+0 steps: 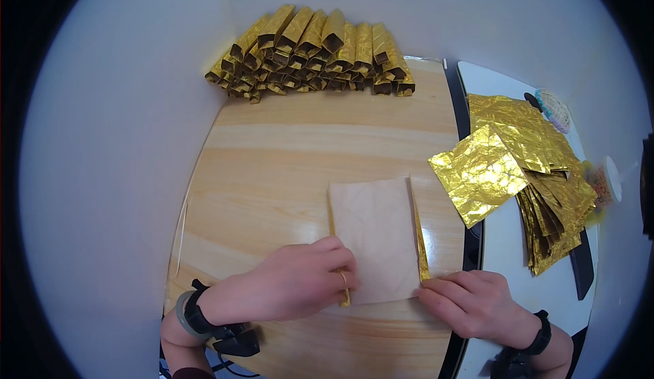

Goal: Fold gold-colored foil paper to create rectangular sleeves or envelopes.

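A sheet of gold foil paper (375, 239) lies on the wooden table with its plain pinkish-beige side up. Its left and right edges are folded up into narrow gold strips. My left hand (317, 277) is closed at the lower part of the left strip, with a bit of gold sticking out below the fingers. At the lower right corner, my right hand (470, 300) pinches the end of the right strip between thumb and fingers. Both hands press the sheet near its front edge, and my left fingers hide part of the left fold.
Folded gold paper tubes (310, 52) are stacked at the back. A pile of flat gold foil sheets (545, 168) lies on the white surface at right, and one loose sheet (478, 174) reaches over the table's edge. Beyond stands a lidded cup (605, 181).
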Available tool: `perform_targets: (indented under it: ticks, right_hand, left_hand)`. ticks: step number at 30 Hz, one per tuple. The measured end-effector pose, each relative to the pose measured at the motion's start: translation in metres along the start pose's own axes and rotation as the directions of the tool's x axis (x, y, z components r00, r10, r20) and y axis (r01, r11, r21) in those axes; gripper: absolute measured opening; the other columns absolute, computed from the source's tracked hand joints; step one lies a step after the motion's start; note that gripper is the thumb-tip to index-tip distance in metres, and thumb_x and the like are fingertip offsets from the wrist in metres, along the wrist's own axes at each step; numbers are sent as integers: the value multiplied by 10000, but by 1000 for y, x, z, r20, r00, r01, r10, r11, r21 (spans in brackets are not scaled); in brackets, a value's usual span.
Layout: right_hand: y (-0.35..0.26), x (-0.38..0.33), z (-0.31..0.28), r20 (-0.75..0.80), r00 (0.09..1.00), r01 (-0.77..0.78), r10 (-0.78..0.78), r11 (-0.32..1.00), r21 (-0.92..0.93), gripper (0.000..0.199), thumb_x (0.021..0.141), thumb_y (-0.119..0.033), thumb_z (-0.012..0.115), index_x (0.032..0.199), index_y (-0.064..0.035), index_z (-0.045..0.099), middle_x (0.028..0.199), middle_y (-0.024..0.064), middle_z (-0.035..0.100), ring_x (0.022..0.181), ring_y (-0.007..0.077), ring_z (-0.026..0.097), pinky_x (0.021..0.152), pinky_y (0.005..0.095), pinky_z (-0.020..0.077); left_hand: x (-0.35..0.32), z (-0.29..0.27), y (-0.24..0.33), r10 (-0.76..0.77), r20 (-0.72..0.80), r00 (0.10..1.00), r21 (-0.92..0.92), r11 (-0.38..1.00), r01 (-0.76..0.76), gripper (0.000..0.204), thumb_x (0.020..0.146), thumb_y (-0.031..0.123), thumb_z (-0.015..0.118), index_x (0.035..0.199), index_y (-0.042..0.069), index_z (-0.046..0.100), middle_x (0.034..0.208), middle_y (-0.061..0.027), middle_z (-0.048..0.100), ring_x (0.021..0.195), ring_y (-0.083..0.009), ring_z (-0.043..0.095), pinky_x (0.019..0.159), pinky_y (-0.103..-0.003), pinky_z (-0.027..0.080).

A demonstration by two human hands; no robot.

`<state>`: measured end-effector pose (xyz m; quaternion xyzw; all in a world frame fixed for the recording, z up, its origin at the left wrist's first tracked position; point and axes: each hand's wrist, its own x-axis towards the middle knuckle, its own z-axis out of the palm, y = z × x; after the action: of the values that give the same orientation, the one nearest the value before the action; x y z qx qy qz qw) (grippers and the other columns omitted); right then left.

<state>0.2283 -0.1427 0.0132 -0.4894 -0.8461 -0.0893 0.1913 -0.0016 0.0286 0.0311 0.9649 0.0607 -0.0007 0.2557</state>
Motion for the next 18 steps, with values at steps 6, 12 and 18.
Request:
perform_targets:
  ticks: [6,12,18]
  right_hand:
    - [0,-5,3,20,987,-155,157,933,326,308,708,-113,663,1009,-54,646,977,40,658,845,166,652,619,258,537]
    - [8,3,7,-16,995,-83,94,934,347,295,713,-79,643,1003,-27,642,976,82,637,841,201,642,667,275,545]
    - [10,-4,5,38,992,-126,120,948,293,250,712,-79,640,960,-45,645,930,48,631,828,183,627,659,278,532]
  left_hand:
    - [2,3,0,-12,10,1000,-33,999,13,223,769,151,740,930,119,590,979,-2,560,936,-214,566,704,-329,505]
    - [5,0,5,-109,54,993,-105,988,114,207,763,146,743,891,117,583,938,-9,530,921,-220,553,708,-331,500]
    - [2,8,3,80,-86,993,80,994,-73,106,756,127,734,797,122,636,908,15,571,896,-213,558,715,-316,499]
